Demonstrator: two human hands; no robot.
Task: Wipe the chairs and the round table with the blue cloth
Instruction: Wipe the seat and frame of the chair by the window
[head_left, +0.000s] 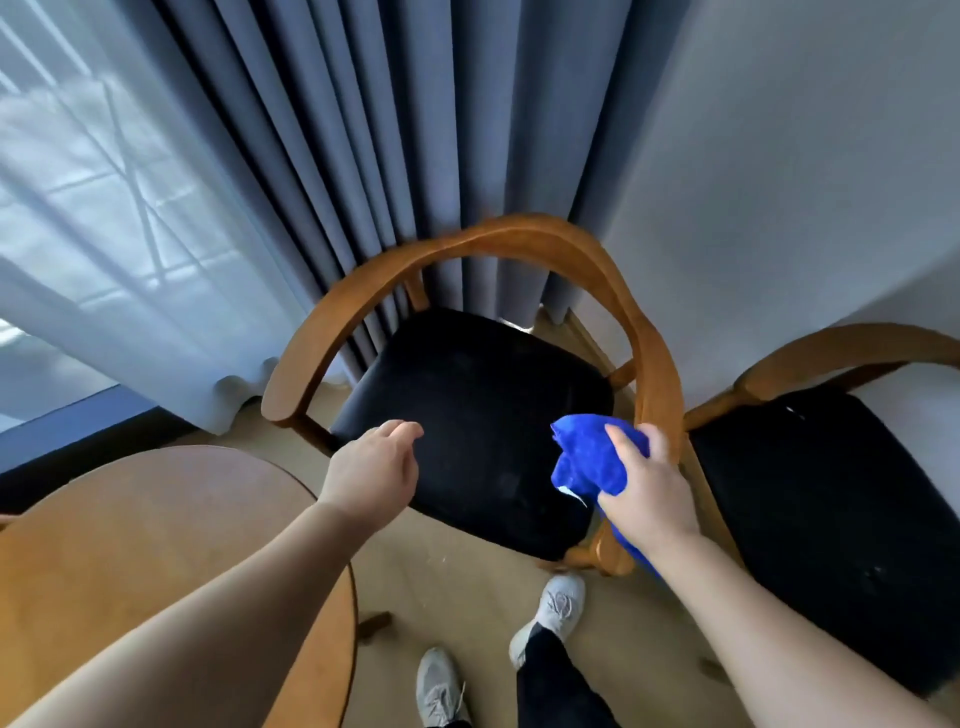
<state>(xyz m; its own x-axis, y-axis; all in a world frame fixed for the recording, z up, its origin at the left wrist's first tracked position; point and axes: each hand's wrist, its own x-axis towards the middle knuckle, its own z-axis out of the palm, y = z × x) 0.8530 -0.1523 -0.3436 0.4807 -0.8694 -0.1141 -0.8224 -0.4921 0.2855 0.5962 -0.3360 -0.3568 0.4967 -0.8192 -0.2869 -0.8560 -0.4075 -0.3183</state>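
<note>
A wooden armchair (519, 244) with a curved back rail and a black seat stands in front of me against the curtain. My right hand (644, 483) grips the bunched blue cloth (587, 457) and presses it against the chair's right arm rail near its front end. My left hand (376, 467) hovers over the front left of the black seat with its fingers loosely curled and nothing in it. A second chair (831, 358) of the same kind stands at the right. The round wooden table (156, 519) fills the lower left.
Grey-blue curtains (389, 130) and a sheer white curtain (104, 208) hang behind the chair. A white wall (805, 156) is at the right. My two feet in grey shoes (556, 608) stand on the light wooden floor between table and chairs.
</note>
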